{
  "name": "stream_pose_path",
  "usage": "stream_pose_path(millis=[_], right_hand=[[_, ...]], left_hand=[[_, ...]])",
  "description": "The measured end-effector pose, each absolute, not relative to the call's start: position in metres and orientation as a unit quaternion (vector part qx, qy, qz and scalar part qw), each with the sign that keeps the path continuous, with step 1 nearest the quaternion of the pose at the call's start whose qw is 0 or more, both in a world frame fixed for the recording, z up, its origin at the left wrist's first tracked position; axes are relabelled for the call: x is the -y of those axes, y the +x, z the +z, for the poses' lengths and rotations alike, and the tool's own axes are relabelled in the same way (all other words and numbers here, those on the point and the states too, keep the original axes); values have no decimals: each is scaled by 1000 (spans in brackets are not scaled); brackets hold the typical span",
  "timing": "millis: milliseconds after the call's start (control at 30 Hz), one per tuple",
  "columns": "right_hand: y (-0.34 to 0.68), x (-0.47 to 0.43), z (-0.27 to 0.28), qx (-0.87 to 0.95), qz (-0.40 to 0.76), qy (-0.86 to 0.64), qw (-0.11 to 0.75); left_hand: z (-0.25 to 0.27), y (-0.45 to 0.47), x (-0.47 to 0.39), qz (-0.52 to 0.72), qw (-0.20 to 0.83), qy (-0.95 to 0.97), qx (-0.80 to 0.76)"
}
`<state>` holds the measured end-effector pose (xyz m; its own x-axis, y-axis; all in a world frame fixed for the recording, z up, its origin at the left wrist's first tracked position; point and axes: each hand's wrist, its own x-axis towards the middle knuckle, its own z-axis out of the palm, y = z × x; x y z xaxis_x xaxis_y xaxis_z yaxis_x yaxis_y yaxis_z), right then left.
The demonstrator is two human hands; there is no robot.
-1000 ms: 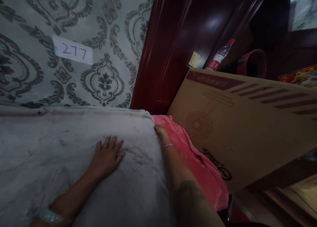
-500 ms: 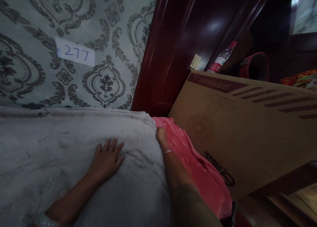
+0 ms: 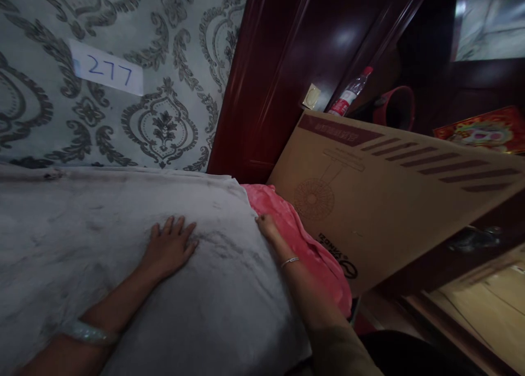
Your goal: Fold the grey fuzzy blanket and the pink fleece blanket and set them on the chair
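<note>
A pale grey cloth cover with dark smudges is spread over a flat, bed-like surface. My left hand lies flat on it with the fingers spread. At the cover's right edge, my right hand is closed, gripping the edge of the cloth; the fingertips are hidden. Beneath and beyond that edge a pink plush cloth shows, bulging out to the right beside my right wrist.
A large cardboard box leans on the right, against a dark red wooden door frame. Behind it stands a plastic bottle. Patterned wallpaper carries a paper label reading 277. A wooden surface is at lower right.
The view has shifted, moving the wall and box leftward in the picture. The cover's near right edge reaches further right over the pink cloth. My left hand stays flat, my right still closed.
</note>
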<state>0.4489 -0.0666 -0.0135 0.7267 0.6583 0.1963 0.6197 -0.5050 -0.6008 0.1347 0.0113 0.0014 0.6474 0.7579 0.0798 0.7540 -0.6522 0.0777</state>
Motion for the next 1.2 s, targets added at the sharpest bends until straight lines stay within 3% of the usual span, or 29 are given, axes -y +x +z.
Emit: stream_pose_path(millis=[233, 933, 1200], right_hand=[[430, 75, -10, 347, 10, -894, 284], [408, 179, -15, 325, 9, -901, 286], [373, 259, -18, 301, -3, -927, 222]], left_hand=[[2, 134, -13, 63, 25, 909, -411], [6, 127, -19, 71, 58, 932, -352], [8, 128, -14, 50, 54, 949, -305]])
